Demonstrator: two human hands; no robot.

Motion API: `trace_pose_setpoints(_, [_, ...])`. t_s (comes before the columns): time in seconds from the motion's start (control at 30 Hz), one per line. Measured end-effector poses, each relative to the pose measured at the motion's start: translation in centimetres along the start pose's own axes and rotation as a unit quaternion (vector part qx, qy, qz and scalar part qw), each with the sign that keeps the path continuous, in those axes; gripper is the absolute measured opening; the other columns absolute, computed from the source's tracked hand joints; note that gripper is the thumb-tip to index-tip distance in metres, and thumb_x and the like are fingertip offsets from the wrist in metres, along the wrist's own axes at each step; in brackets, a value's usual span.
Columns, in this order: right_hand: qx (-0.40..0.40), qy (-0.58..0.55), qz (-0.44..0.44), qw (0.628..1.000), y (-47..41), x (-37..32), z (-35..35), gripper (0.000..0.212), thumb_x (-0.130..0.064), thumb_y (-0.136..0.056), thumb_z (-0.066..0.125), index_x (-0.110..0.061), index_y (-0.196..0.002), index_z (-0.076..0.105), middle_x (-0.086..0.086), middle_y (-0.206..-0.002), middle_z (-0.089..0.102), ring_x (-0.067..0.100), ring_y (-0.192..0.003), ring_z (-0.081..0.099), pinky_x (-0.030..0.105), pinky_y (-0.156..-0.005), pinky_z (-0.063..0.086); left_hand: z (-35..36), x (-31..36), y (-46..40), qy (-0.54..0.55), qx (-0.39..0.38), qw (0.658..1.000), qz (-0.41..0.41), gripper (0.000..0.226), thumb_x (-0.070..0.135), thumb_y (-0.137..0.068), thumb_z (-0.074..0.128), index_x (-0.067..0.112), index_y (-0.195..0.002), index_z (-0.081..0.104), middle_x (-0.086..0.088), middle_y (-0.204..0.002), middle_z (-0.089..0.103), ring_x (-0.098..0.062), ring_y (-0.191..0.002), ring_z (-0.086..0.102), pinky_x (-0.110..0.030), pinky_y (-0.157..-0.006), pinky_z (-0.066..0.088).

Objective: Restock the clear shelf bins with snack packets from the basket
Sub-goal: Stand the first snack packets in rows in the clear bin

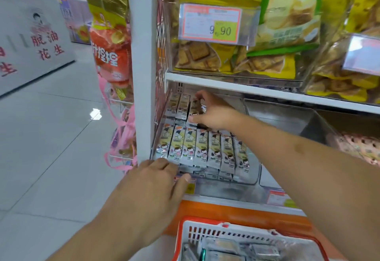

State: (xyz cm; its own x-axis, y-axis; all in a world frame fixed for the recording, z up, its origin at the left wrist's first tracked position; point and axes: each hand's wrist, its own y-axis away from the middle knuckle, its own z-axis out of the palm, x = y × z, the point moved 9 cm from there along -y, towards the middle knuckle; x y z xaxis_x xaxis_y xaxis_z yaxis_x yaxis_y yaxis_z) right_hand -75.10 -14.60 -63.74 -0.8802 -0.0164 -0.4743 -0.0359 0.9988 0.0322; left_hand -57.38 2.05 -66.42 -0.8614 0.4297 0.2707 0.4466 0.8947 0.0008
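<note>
mostly silver-and-olive cartoon packets (197,149) stand in neat rows inside the clear bin (255,170) on the lower shelf. right hand (209,112) reaches deep, fingers pinching a back-row packet (195,107); left hand (152,190) rests fingers straight on the bin's front edge.

two bare forearms reach forward from the bottom of the view. the left hand (153,180) lies low and palm down, fingers straight and close together, thumb out to the right. the right hand (209,110) stretches farther and higher, fingers curled downward, thumb and fingertips pinching inward
</note>
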Motion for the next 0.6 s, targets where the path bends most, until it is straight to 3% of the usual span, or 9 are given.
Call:
trace_pose_setpoints(0.1, [-0.016, -0.010, 0.008, 1.000, -1.0, 0.2, 0.4, 0.070, -0.048, -0.091, 0.077, -0.031, -0.149, 0.040, -0.006, -0.133, 0.053, 0.015, -0.090, 0.065, 0.029, -0.065, 0.047, -0.1, 0.1, 0.0, 0.004, -0.001, 1.000, -0.006, 0.063, 0.065, -0.097, 0.009, 0.036, -0.129, 0.054, 0.020, -0.121, 0.054, -0.008, -0.116, 0.048, -0.029, -0.104, 0.044])
trace_pose_setpoints(0.2, [-0.026, -0.011, 0.000, 1.000, -1.1, 0.3, 0.7, 0.071, -0.050, -0.095, 0.071, -0.032, -0.155, 0.037, -0.005, -0.141, 0.051, 0.011, -0.089, 0.060, 0.026, -0.064, 0.044, -0.2, 0.1, -0.1, -0.002, 0.001, 1.000, -0.016, 0.058, 0.064, -0.098, 0.012, 0.036, -0.126, 0.054, 0.019, -0.118, 0.053, -0.009, -0.115, 0.046, -0.029, -0.103, 0.043])
trace_pose_setpoints(0.27, [-0.022, 0.000, -0.007, 1.000, -1.0, 0.5, 0.8, 0.075, -0.054, -0.096, 0.068, -0.034, -0.159, 0.033, -0.006, -0.158, 0.042, 0.018, -0.117, 0.059, 0.029, -0.086, 0.049, -0.2, 0.2, -0.2, -0.005, -0.001, 1.000, -0.019, 0.060, 0.064, -0.096, 0.012, 0.035, -0.127, 0.054, 0.018, -0.119, 0.054, -0.009, -0.115, 0.046, -0.029, -0.102, 0.044])
trace_pose_setpoints(0.33, [-0.011, 0.014, -0.013, 1.000, -0.5, 0.7, 0.5, 0.079, -0.058, -0.098, 0.064, -0.039, -0.163, 0.025, -0.009, -0.170, 0.026, 0.022, -0.149, 0.038, 0.034, -0.114, 0.038, -0.2, 0.3, -0.1, -0.004, -0.005, 1.000, -0.022, 0.061, 0.065, -0.095, 0.012, 0.035, -0.128, 0.054, 0.018, -0.119, 0.054, -0.009, -0.115, 0.047, -0.029, -0.100, 0.046])
trace_pose_setpoints(0.4, [0.004, 0.010, -0.025, 1.000, 0.8, 0.6, 0.0, 0.077, -0.058, -0.100, 0.061, -0.042, -0.164, 0.021, -0.009, -0.173, 0.019, 0.021, -0.157, 0.026, 0.036, -0.121, 0.026, -0.2, 0.4, 0.1, 0.000, -0.004, 1.000, -0.025, 0.062, 0.066, -0.095, 0.012, 0.035, -0.130, 0.053, 0.018, -0.122, 0.055, -0.009, -0.118, 0.048, -0.030, -0.101, 0.047])
trace_pose_setpoints(0.5, [0.049, -0.021, -0.062, 0.997, 4.3, 0.0, -1.3, 0.063, -0.048, -0.104, 0.060, -0.038, -0.160, 0.034, -0.001, -0.167, 0.035, 0.021, -0.147, 0.042, 0.027, -0.111, 0.032, -0.6, 1.2, 0.7, 0.005, 0.014, 1.000, -0.010, 0.064, 0.064, -0.097, 0.010, 0.033, -0.127, 0.056, 0.015, -0.125, 0.056, -0.011, -0.121, 0.050, -0.033, -0.104, 0.047])
trace_pose_setpoints(0.57, [0.087, -0.065, -0.083, 0.991, 7.6, 0.0, -1.8, 0.045, -0.041, -0.105, 0.060, -0.038, -0.149, 0.050, 0.003, -0.147, 0.054, 0.021, -0.123, 0.059, 0.029, -0.100, 0.047, -1.0, 2.8, 1.3, -0.006, 0.030, 0.999, 0.022, 0.068, 0.062, -0.095, 0.009, 0.030, -0.124, 0.061, 0.013, -0.123, 0.058, -0.013, -0.119, 0.051, -0.036, -0.101, 0.050])
trace_pose_setpoints(0.6, [0.109, -0.062, -0.105, 0.986, 9.6, -0.1, -2.0, 0.037, -0.038, -0.104, 0.060, -0.036, -0.141, 0.057, 0.000, -0.134, 0.056, 0.021, -0.119, 0.057, 0.032, -0.098, 0.046, -0.9, 3.7, 1.6, -0.010, 0.027, 0.999, 0.038, 0.067, 0.061, -0.095, 0.011, 0.029, -0.123, 0.062, 0.011, -0.121, 0.058, -0.015, -0.117, 0.053, -0.038, -0.098, 0.051])
